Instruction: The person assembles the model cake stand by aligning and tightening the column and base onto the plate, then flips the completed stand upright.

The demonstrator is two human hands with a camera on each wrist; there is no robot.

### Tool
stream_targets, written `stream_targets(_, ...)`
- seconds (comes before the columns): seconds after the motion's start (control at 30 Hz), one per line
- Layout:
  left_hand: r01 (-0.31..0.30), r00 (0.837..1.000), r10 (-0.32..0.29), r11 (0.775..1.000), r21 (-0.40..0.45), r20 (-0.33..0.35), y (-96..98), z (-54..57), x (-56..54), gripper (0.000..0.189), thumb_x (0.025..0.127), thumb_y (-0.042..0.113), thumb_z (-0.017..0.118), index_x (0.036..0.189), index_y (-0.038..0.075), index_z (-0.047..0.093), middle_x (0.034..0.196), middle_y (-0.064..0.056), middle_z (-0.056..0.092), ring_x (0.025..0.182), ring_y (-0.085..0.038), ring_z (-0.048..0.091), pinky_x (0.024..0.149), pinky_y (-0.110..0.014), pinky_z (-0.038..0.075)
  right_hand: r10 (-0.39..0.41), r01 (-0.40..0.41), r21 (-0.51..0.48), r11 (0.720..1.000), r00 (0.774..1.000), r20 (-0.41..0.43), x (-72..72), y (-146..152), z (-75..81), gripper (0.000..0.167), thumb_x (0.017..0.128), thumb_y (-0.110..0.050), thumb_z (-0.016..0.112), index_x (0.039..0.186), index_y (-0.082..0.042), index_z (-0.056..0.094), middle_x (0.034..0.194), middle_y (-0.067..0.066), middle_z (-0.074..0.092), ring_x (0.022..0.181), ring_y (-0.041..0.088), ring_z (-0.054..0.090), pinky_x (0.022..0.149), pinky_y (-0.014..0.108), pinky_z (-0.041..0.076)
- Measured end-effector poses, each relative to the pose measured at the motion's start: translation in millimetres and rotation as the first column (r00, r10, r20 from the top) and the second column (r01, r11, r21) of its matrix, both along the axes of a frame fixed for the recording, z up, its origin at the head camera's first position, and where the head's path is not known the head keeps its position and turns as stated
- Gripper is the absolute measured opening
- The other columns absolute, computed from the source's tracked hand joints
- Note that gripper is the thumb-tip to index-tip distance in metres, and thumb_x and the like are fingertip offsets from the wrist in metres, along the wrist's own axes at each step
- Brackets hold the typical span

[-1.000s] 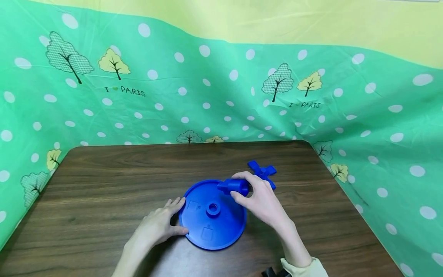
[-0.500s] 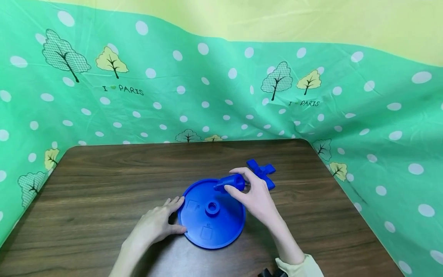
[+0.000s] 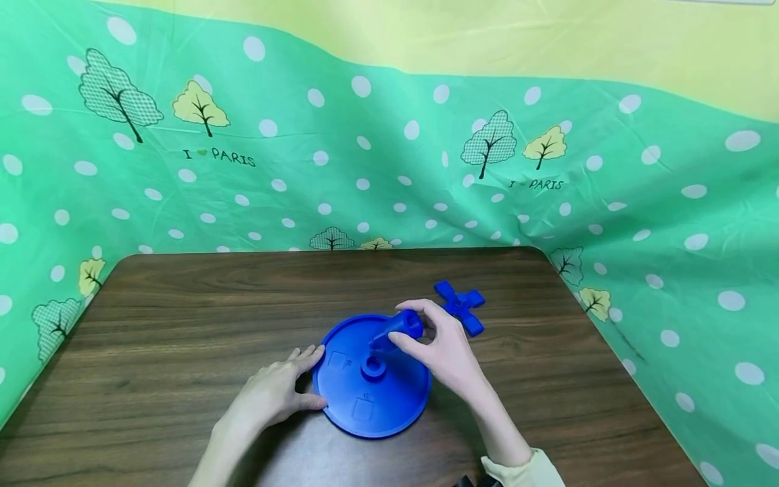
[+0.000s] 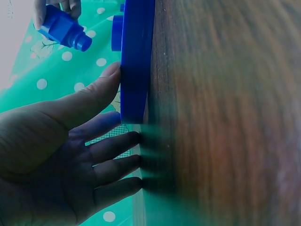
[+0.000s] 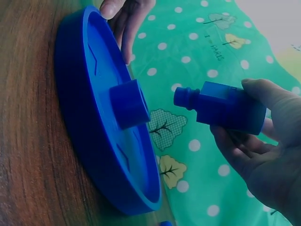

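A round blue disc (image 3: 395,399) with a raised rim and a central hollow socket (image 3: 374,367) lies on the wooden table. My left hand (image 3: 276,392) rests at its left edge, fingers fairly straight; the thumb touches the rim in the left wrist view. Above the disc, my right hand (image 3: 447,345) pinches a blue stepped peg (image 5: 230,107) between thumb and fingers. This piece has a blocky body and a narrow ridged tip (image 5: 185,98), which points down toward the socket and stands apart from it.
Behind my right hand lies a blue cross-shaped piece (image 3: 462,308) on the table (image 3: 182,325). A green dotted cloth (image 3: 365,149) hangs along the back and sides. Something black (image 3: 481,481) shows near my right sleeve at the front edge.
My right hand has moved slightly left, and the blue stepped peg has tilted from nearly level to tip-down, closer to the socket. The left hand and the disc have stayed put.
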State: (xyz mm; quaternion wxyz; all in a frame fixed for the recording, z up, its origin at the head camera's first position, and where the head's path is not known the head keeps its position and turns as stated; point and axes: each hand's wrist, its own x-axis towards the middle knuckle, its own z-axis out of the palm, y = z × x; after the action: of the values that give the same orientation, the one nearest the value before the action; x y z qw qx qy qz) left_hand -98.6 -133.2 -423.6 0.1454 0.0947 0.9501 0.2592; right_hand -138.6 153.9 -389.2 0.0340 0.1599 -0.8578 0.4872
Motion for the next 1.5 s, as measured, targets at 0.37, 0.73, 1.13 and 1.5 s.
stream_targets(0.37, 0.007, 1.0, -0.007, 1.0, 0.012, 0.001, 0.9, 0.4, -0.3, 0.086, 0.081, 0.046, 0.084, 0.155, 0.019, 0.048, 0.162, -0.012, 0.046, 0.149, -0.045, 0.042, 0.11, -0.076, 0.036, 0.034, -0.034, 0.004, 0.999, 0.999, 0.01, -0.7, -2, -5.8, 0.046, 0.089, -0.034, 0.082, 0.131, -0.023, 0.065, 0.13, -0.003, 0.072, 0.122, 0.013, 0.066, 0.098, 0.035, 0.06)
stream_targets(0.73, 0.022, 0.999, -0.021, 1.0, 0.005, -0.025, 4.2, 3.0, -2.0, 0.084, 0.082, 0.044, 0.084, 0.154, 0.017, 0.05, 0.16, -0.014, 0.048, 0.146, -0.047, 0.044, 0.11, -0.075, 0.037, 0.041, -0.041, 0.027, 0.999, 0.999, 0.004, 2.0, -5, -7.2, 0.048, 0.086, -0.033, 0.084, 0.128, -0.022, 0.065, 0.129, -0.004, 0.073, 0.12, 0.012, 0.067, 0.092, 0.029, 0.059)
stream_targets(1.13, 0.009, 1.0, -0.009, 1.0, -0.005, 0.026, 6.7, 4.3, -6.2, 0.084, 0.083, 0.044, 0.083, 0.155, 0.019, 0.048, 0.161, -0.013, 0.046, 0.15, -0.045, 0.041, 0.114, -0.074, 0.034, 0.097, -0.098, 0.062, 0.993, 0.995, 0.008, 4.5, -10, -14.2, 0.049, 0.087, -0.032, 0.083, 0.132, -0.021, 0.065, 0.128, 0.001, 0.072, 0.108, 0.017, 0.071, 0.091, 0.033, 0.061)
stream_targets(1.5, -0.009, 1.0, 0.009, 1.0, -0.003, 0.02, 1.9, 2.6, -2.0, 0.088, 0.081, 0.046, 0.085, 0.156, 0.019, 0.047, 0.161, -0.015, 0.046, 0.147, -0.047, 0.043, 0.112, -0.074, 0.035, 0.146, -0.152, 0.099, 0.983, 0.987, 0.069, 3.6, -17, -14.5, 0.05, 0.089, -0.032, 0.081, 0.135, -0.023, 0.064, 0.133, 0.0, 0.07, 0.114, 0.017, 0.068, 0.094, 0.034, 0.058)
